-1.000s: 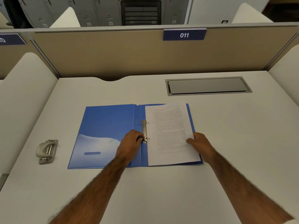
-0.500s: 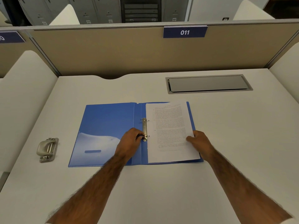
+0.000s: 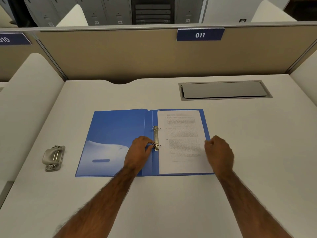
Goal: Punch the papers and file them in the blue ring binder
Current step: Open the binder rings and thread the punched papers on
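Observation:
The blue ring binder [image 3: 116, 134] lies open flat on the white desk. A stack of printed papers [image 3: 181, 141] lies on its right half, punched edge next to the metal ring mechanism [image 3: 156, 137]. My left hand [image 3: 139, 152] pinches the lower ring of the mechanism with its fingertips. My right hand [image 3: 218, 152] hovers at the papers' right edge with its fingers loosely curled, holding nothing. A grey hole punch [image 3: 53, 158] sits on the desk to the left of the binder.
A grey cable hatch [image 3: 224, 91] is set into the desk at the back right. A beige partition with a "011" label [image 3: 199, 34] closes the back. White side panels stand at both sides of the desk.
My right hand has come off the papers' right edge and moved slightly right. The left hand stays at the lower ring. The papers lie flatter on the binder.

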Demonstrator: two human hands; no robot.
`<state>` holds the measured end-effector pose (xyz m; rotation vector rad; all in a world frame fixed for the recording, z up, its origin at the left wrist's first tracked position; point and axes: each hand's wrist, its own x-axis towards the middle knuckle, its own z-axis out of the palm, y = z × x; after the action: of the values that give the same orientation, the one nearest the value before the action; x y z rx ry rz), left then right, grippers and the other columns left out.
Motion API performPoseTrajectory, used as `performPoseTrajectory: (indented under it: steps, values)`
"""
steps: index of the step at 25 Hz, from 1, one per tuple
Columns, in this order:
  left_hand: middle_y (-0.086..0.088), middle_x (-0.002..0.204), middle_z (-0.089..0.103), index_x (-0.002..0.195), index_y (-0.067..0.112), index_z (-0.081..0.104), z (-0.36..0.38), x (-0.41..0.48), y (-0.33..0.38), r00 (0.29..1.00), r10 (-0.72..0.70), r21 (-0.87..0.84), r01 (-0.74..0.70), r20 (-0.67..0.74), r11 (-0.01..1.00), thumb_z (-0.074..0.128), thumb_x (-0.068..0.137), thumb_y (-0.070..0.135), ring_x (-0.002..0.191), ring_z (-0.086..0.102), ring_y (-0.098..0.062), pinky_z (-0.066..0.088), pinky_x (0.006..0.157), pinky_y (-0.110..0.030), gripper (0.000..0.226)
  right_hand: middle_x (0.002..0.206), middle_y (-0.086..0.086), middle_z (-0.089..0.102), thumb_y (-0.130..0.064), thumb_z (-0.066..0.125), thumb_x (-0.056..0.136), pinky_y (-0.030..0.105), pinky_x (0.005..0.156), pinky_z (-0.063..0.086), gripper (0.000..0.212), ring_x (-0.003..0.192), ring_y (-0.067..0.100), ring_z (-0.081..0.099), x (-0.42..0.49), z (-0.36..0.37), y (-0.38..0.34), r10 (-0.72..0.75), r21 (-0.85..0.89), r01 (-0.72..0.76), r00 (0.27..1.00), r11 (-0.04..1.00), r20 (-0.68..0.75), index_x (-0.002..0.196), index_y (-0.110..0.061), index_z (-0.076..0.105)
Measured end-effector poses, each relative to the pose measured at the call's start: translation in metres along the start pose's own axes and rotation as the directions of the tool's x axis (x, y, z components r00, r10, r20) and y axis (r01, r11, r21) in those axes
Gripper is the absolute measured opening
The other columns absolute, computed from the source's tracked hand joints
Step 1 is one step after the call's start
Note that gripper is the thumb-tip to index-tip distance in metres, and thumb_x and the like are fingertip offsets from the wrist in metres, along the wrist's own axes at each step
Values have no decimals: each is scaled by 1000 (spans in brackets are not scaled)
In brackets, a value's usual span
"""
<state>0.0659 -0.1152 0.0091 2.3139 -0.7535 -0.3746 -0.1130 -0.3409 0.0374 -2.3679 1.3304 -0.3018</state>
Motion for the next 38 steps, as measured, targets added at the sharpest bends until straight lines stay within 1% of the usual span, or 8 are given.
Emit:
performPoseTrajectory:
  steps: [2,5,9,15,20,31,34,38]
  values:
    - [0,108,65,108,17,68,0,2,-1,1000,-4,50,4,-3,999,58,97,28,95,53,-8,40,83,-19,19,88,4,65,-26,52,96,32,67,46,18,77,23,61,-12,13,-32,-196,77,190,977,979,79,85,-14,61]
    - [2,105,67,107,20,69,2,3,-1,1000,-3,86,4,-15,996,58,96,32,93,55,-8,44,82,-21,20,102,5,64,-23,48,99,36,75,51,19,88,23,63,-28,43,-80,-444,59,443,866,895,230,105,-14,64]
    - [2,110,68,109,21,70,0,3,1,1000,0,117,4,-29,993,57,96,36,96,57,-11,42,84,-20,24,109,11,61,-10,54,97,36,76,52,17,94,28,64,-32,69,-118,-510,-85,580,769,810,386,113,-10,60]
    - [-1,108,69,107,19,69,1,2,7,998,-12,171,22,-60,985,54,98,34,97,61,-16,46,84,-25,23,109,12,65,-12,54,98,33,73,46,18,96,28,64,-28,73,-129,-509,-156,603,764,782,398,115,-9,61]
    - [-1,107,70,103,19,72,6,6,6,997,-49,90,54,-62,994,57,96,34,95,62,-15,43,85,-21,23,107,10,67,-14,55,96,36,80,49,18,101,26,58,-27,71,-131,-493,-174,577,791,798,363,111,-12,64]
    - [-2,96,70,94,16,73,10,6,3,994,-70,-12,70,-82,998,62,95,28,82,56,-7,38,76,-7,16,98,14,70,-11,56,94,38,76,51,14,91,28,62,-25,82,-121,-444,25,464,829,885,341,98,-6,68]
    - [-3,95,70,94,16,73,11,7,0,998,-44,-3,44,-52,999,61,95,27,82,56,-8,49,84,-20,16,98,13,70,-12,57,95,37,77,51,14,90,27,63,-24,84,-120,-441,49,456,821,889,363,99,-5,69]
    - [-5,111,67,112,15,71,15,7,-5,993,-82,-61,77,-87,995,64,93,23,103,56,-16,40,97,-26,21,88,11,69,-8,57,93,29,66,38,12,77,19,55,-24,90,-112,-420,116,404,851,907,315,87,-7,67]
